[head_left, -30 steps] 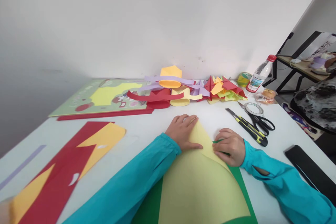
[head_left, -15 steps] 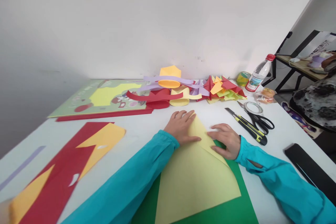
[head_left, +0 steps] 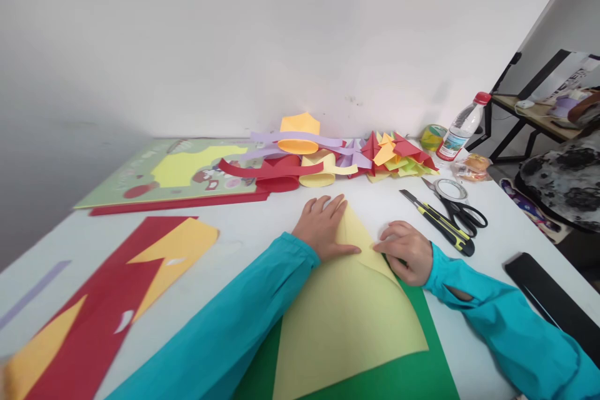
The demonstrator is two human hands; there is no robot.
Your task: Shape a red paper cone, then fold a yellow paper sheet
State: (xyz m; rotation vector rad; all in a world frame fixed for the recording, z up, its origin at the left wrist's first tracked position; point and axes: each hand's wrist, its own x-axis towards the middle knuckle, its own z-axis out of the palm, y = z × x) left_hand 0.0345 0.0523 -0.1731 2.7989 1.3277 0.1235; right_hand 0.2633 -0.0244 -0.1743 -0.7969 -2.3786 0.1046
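A pale yellow sheet of paper (head_left: 351,325), folded to a point at its far end, lies on a green sheet (head_left: 434,365). My left hand (head_left: 323,231) rests on the folded tip with its fingers spread and its thumb stretched to the right. On the right edge of the yellow paper, my right hand (head_left: 405,253) is closed, with thumb and index finger at the folded flap. The flap bulges slightly off the sheet below the right fingers. Part of the paper's left side is hidden under my left sleeve.
A red strip (head_left: 107,287) with orange paper pieces lies at left. Folded paper shapes (head_left: 398,156) and paper loops (head_left: 281,178) stand along the wall. A utility knife (head_left: 440,225), scissors (head_left: 464,215), tape roll (head_left: 450,189), bottle (head_left: 462,128) and black case (head_left: 548,300) are at right.
My right hand's fingers have drawn together at the flap's edge, and the flap now bulges a little. My left hand stays in place on the paper.
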